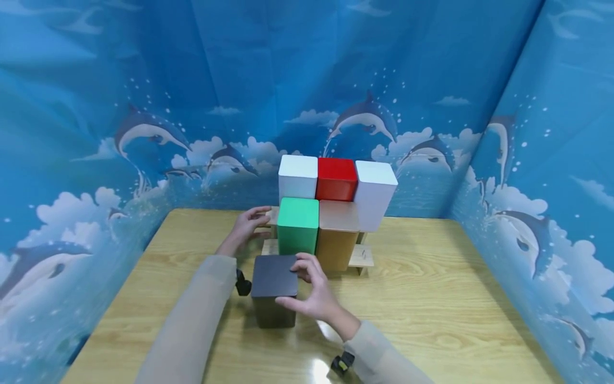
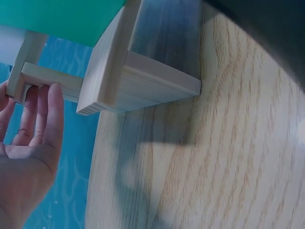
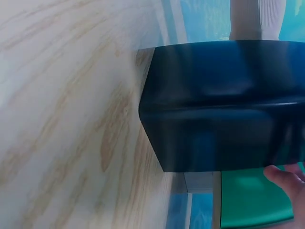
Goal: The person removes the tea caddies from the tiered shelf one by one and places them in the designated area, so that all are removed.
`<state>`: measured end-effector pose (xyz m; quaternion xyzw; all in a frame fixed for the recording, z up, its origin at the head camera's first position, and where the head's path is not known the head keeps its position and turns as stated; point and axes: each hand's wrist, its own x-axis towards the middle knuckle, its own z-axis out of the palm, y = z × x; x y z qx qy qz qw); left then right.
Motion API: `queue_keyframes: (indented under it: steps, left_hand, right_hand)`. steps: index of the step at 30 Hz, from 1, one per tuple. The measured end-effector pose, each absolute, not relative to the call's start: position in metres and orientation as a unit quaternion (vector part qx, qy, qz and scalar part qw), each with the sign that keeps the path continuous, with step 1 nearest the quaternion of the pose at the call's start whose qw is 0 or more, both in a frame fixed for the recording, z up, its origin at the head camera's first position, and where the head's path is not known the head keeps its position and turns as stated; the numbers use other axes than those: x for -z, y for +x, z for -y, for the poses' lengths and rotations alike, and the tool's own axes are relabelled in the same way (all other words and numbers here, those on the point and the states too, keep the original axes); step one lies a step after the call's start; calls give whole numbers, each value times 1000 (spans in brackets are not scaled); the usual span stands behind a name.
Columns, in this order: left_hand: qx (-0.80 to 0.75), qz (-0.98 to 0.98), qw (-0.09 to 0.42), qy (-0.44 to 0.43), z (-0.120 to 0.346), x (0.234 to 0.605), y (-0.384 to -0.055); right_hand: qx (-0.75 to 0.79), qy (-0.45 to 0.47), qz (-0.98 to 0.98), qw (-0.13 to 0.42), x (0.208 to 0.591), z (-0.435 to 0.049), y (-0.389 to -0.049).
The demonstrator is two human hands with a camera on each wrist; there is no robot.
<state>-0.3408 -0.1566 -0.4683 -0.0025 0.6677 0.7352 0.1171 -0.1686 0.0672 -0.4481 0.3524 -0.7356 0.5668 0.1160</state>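
My left hand is at the left end of a wooden stepped rack. In the left wrist view its fingers curl at the rack's upper board, gripping the end. My right hand holds a black square box by its upper right side, thumb at the front and fingers toward the back corner. The box stands upright in front of the rack. On the lower step are a green box and a brown box. Behind them are a white box, a red box and another white box.
A wood-grain table spreads out to both sides of the rack. Blue dolphin-print curtains enclose it at the back and sides. Each wrist wears a small dark strapped device, one on the left wrist and one on the right.
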Motion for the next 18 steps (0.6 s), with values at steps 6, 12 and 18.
queue_keyframes:
  steps: [6,12,18]
  left_hand:
    - [-733,-672,109,8,158,468,-341]
    - [-734,-669,114,17,159,472,-341]
    - [-738,-665,112,27,159,474,-340]
  right_hand:
    - [-564,357,741,67,466,-67,-179]
    - [-556,394,725,98,462,-75,-177]
    - [-565,426,686,172,439,-88,-167]
